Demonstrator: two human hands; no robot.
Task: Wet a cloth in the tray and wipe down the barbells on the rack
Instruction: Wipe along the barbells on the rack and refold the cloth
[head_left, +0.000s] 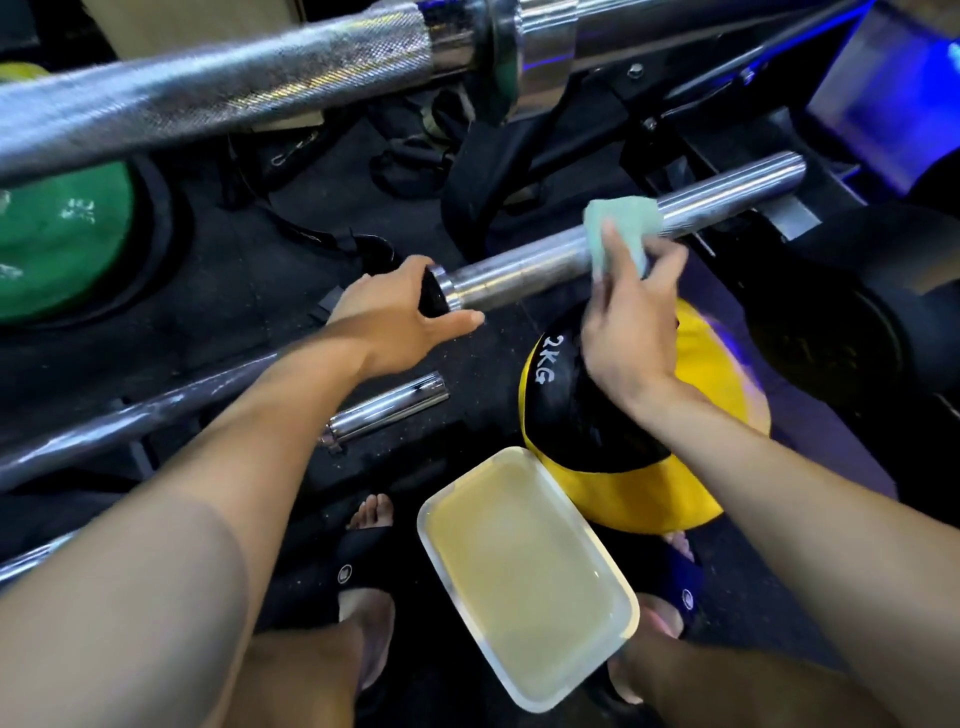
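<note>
A chrome barbell sleeve (524, 265) runs across the middle of the view, from lower left to upper right. My left hand (400, 306) grips its black near end. My right hand (628, 322) holds a pale green cloth (618, 228) against the sleeve further along, the cloth draped over the top of the bar. A white tray (447, 566) holding pale yellowish liquid sits low in the view, between my feet. A thick knurled barbell (218, 98) crosses the top, close to the camera.
A yellow and black ball marked 2KG (582, 415) lies beside the tray under my right wrist. A green plate (62, 239) stands at left. More chrome bars (389, 408) lie at lower left on the black rubber floor. Black plates (831, 343) sit at right.
</note>
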